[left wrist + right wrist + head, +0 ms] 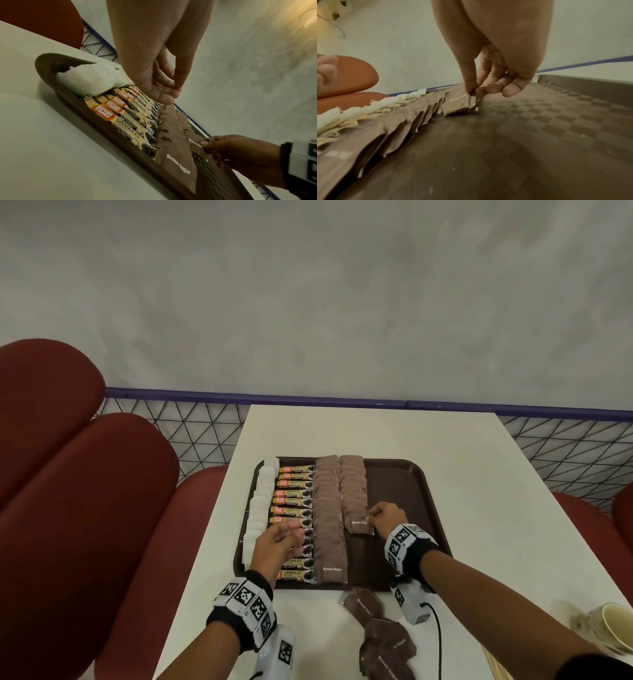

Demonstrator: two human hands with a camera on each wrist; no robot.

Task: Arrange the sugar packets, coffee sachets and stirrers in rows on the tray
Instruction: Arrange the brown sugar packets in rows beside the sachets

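The white table [445,474] has a smooth flat top, and red padded seats [68,474] with round backs stand at its left side, before a black wire fence [205,433]. On the table lies the brown plastic tray [418,484], a rectangle with round corners and a checked texture on its floor. From left to right it holds a row of white packets [260,508], a row of yellow coffee sachets [296,494] and two rows of brown sugar packets [329,508] of paper, overlapped like tiles. The right hand [387,518] pinches one brown packet [360,523] at the near end of the second row. The left hand [277,539] hovers above the coffee sachets and covers some of them; its fingers are loosely bent and hold nothing. More loose brown packets [383,635] lie on the table near the tray, and a paper cup [613,628] lies at the right edge.
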